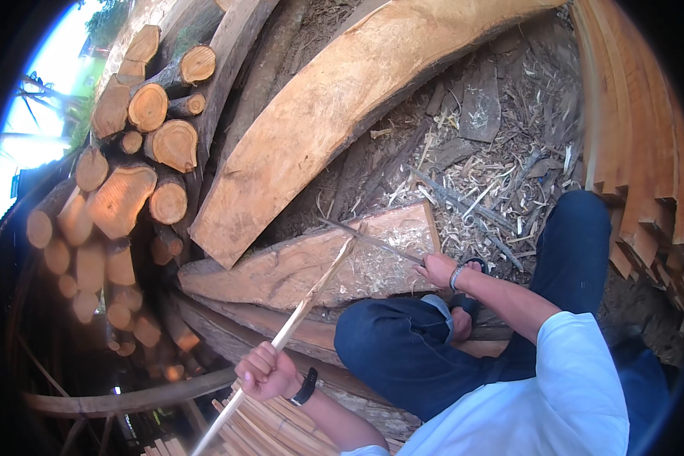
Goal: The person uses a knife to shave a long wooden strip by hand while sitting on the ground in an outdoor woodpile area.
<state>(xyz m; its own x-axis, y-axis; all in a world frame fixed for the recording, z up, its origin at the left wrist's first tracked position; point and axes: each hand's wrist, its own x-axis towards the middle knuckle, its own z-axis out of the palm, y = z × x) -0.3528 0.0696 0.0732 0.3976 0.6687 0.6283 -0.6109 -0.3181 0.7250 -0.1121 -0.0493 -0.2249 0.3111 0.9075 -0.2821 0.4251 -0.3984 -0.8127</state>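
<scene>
My left hand (266, 371) is closed around a long pale wooden stick (300, 311). The stick slants up and to the right, its far end by a thick wooden slab (273, 270) in front of my legs. In my closed right hand (437, 270) is a machete (380, 245), its handle hidden by the fingers. Its long, narrow, dark blade points to the upper left, over the slab, and crosses the stick near the stick's far end. Whether the edge touches the wood, I cannot tell.
A big curved plank (357, 91) lies beyond the slab. Stacked round logs (148, 106) rise at the left. Pale shavings (479, 205) litter the ground beside my bent knees. Sawn boards (638, 114) lean at the right; thin strips (273, 425) lie below my left forearm.
</scene>
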